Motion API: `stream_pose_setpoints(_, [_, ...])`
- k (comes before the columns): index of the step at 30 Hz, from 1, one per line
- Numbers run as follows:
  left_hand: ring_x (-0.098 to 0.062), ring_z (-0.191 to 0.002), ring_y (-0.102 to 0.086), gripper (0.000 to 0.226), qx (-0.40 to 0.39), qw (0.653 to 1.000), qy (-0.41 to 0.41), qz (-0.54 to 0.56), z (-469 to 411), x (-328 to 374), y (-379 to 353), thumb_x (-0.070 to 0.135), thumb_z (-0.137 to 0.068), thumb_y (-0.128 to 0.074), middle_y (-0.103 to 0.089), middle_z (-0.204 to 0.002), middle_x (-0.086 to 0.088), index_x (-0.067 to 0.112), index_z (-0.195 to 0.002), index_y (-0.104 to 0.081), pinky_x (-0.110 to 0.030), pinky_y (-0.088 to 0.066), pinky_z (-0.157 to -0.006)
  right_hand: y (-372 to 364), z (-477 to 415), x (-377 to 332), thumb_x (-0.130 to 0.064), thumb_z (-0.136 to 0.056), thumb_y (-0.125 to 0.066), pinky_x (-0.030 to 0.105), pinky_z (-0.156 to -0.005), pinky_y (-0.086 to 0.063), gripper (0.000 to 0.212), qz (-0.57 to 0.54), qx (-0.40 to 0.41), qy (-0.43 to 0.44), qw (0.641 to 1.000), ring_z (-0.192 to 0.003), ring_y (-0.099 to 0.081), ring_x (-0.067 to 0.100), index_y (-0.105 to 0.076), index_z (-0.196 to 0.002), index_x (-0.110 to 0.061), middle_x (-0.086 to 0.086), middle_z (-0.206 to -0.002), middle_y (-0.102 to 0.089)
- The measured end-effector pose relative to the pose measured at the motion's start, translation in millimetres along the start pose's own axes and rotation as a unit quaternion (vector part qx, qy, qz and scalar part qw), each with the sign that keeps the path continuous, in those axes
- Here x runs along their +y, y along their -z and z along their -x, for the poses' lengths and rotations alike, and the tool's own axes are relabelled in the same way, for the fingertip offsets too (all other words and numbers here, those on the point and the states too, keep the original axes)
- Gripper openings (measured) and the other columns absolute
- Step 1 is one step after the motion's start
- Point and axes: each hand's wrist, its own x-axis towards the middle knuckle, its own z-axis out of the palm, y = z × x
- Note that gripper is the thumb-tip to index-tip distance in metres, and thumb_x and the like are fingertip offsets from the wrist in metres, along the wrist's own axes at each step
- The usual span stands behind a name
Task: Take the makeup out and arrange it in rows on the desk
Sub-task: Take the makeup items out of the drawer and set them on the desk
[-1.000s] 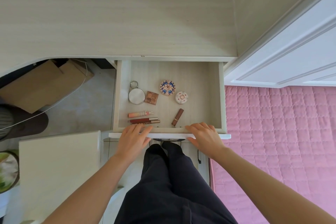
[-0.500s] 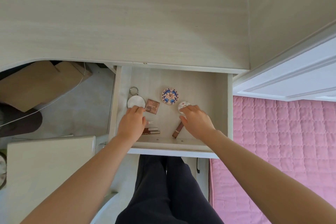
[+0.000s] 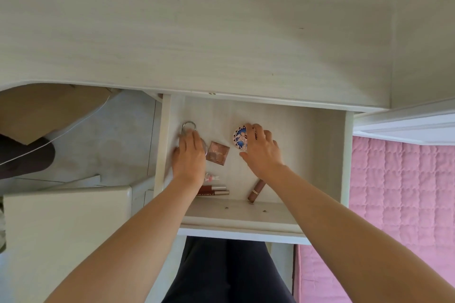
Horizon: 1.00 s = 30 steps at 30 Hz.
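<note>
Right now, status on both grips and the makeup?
Left grip over ringed round compact, hold unclear. Right grip curled round patterned compact. Square palette, lip glosses, lipstick loose in drawer. No obstruction.
</note>
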Motion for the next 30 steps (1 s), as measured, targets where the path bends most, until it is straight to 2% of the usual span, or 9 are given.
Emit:
stream_pose_setpoints(4, [-0.029,-0.136,-0.031,0.083,0.011,1.000,-0.008,-0.010,-5,2,-2,0.017,-0.086,-0.064,-0.026,-0.149,-0.015,0.004,-0.148,-0.010,-0.035,-0.042,-0.099,-5,-8,-9,-0.039,-0.084,-0.067,0.041,-0.096,-0.044,0.088,0.023,-0.004,-0.001,1.000,-0.127,-0.035,0.031,-0.011,-0.147,-0.016,0.008,-0.147,-0.022])
stream_pose_setpoints(8, [-0.027,-0.138,-0.029,0.083,0.017,1.000,-0.007,0.000,-9,-1,-7,0.012,-0.083,-0.067,-0.026,-0.150,-0.013,0.005,-0.147,-0.015,-0.033,-0.035,-0.106,-10,-9,-14,-0.035,-0.083,-0.070,0.042,-0.096,-0.045,0.095,0.036,-0.015,-0.017,0.999,-0.129,-0.032,0.032,-0.005,-0.149,-0.016,0.008,-0.151,-0.015])
stream_pose_setpoints(13, [-0.027,-0.141,-0.025,0.079,0.037,0.999,-0.016,0.017,-11,-4,-14,0.012,-0.085,-0.065,-0.025,-0.151,-0.015,0.007,-0.147,-0.017,-0.032,-0.028,-0.111,-9,-10,-15,-0.002,-0.068,-0.074,0.042,-0.096,-0.044,0.104,0.037,-0.019,-0.017,0.999,-0.126,-0.033,0.034,-0.012,-0.148,-0.029,0.007,-0.148,-0.017])
stream_pose_setpoints(16, [-0.027,-0.135,-0.033,0.074,0.041,0.998,-0.018,0.034,-10,-4,-13,0.015,-0.083,-0.068,-0.034,-0.145,-0.014,0.008,-0.144,-0.026,-0.032,-0.029,-0.110,-10,-12,-14,0.004,-0.063,-0.071,0.042,-0.096,-0.043,0.101,0.033,-0.016,-0.008,0.999,-0.123,-0.035,0.034,-0.021,-0.145,-0.028,0.008,-0.146,-0.020])
stream_pose_setpoints(18, [-0.027,-0.127,-0.039,0.073,0.041,0.998,-0.023,0.048,-6,-5,-11,0.015,-0.079,-0.072,-0.039,-0.138,-0.011,0.011,-0.140,-0.032,-0.032,-0.034,-0.106,-11,-9,-12,0.004,-0.067,-0.067,0.041,-0.096,-0.043,0.092,0.025,-0.007,-0.007,1.000,-0.122,-0.037,0.034,-0.026,-0.143,-0.027,0.008,-0.144,-0.023])
stream_pose_setpoints(22, [-0.027,-0.119,-0.039,0.076,0.048,0.994,-0.024,0.098,5,-3,0,0.022,-0.072,-0.079,-0.042,-0.129,-0.009,0.014,-0.135,-0.038,-0.032,-0.037,-0.100,-12,4,-12,0.000,-0.077,-0.061,0.038,-0.091,-0.046,0.073,-0.043,0.019,-0.007,0.999,-0.122,-0.040,0.030,-0.034,-0.139,-0.025,0.009,-0.139,-0.028])
stream_pose_setpoints(27, [-0.027,-0.121,-0.033,0.082,0.061,0.972,-0.020,0.224,26,-2,22,0.020,-0.068,-0.080,-0.040,-0.129,-0.009,0.015,-0.139,-0.038,-0.034,-0.041,-0.098,1,33,-14,-0.007,-0.074,-0.067,0.037,-0.081,-0.051,0.074,-0.144,0.028,-0.019,0.989,-0.110,-0.047,0.037,-0.034,-0.137,-0.026,0.009,-0.130,-0.027])
stream_pose_setpoints(30, [-0.024,-0.119,-0.031,0.083,0.064,0.958,-0.023,0.278,39,-2,37,0.019,-0.067,-0.079,-0.038,-0.129,-0.007,0.017,-0.140,-0.039,-0.033,-0.042,-0.095,14,52,-18,-0.013,-0.071,-0.070,0.038,-0.084,-0.052,0.076,-0.169,0.058,-0.015,0.984,-0.111,-0.044,0.035,-0.035,-0.137,-0.027,0.008,-0.128,-0.027])
